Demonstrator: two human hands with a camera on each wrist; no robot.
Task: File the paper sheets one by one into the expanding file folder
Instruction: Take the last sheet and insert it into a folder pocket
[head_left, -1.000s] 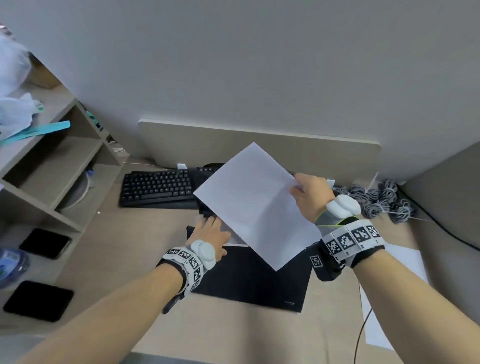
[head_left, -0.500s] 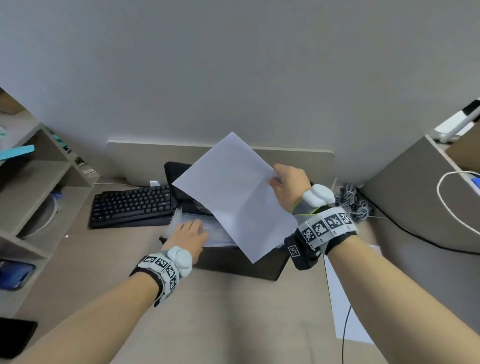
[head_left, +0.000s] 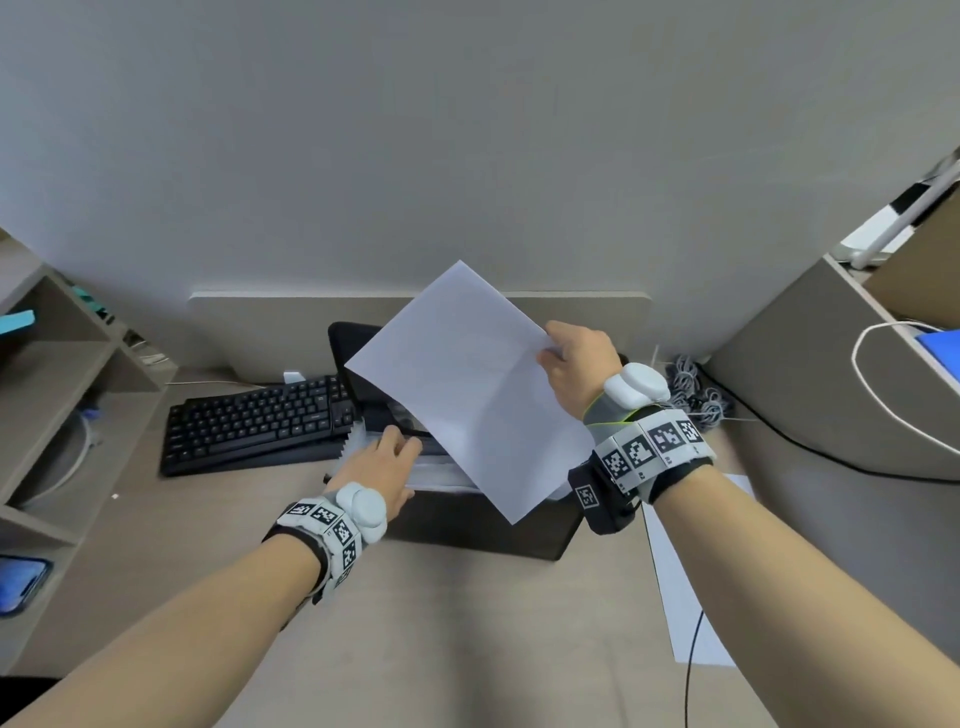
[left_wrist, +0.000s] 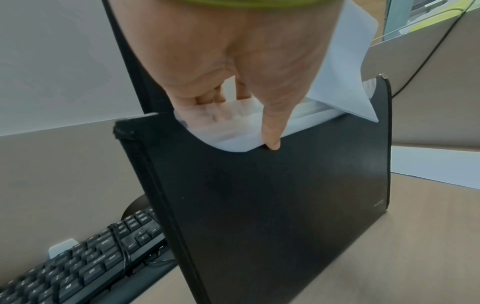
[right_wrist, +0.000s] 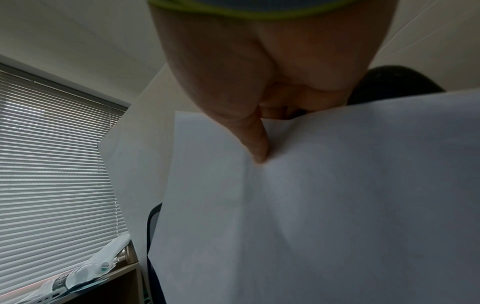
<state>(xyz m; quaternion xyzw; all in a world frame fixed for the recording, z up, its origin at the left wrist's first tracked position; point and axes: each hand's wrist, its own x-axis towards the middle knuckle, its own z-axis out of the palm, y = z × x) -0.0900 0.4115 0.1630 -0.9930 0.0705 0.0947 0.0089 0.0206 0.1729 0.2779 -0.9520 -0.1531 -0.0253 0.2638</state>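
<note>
A black expanding file folder (head_left: 483, 525) stands upright on the desk. My left hand (head_left: 387, 457) grips its top at the left: fingers down among the translucent dividers (left_wrist: 228, 131), thumb on the black front wall (left_wrist: 272, 205). My right hand (head_left: 571, 358) pinches a white paper sheet (head_left: 467, 384) at its upper right edge, thumb on the near face (right_wrist: 311, 205). The sheet hangs tilted over the folder, and its lower corner (left_wrist: 345, 86) meets the folder's open top at the right. My right fingers are hidden behind the sheet.
A black keyboard (head_left: 254, 421) lies left of the folder. More white sheets (head_left: 680, 597) lie on the desk at the right, crossed by a black cable (head_left: 691, 665). Shelves (head_left: 62, 395) stand at the left, a grey partition (head_left: 831, 374) at the right.
The folder lay flat a second ago and now stands upright with my left hand in its top. The sheet has come down toward the folder's open top.
</note>
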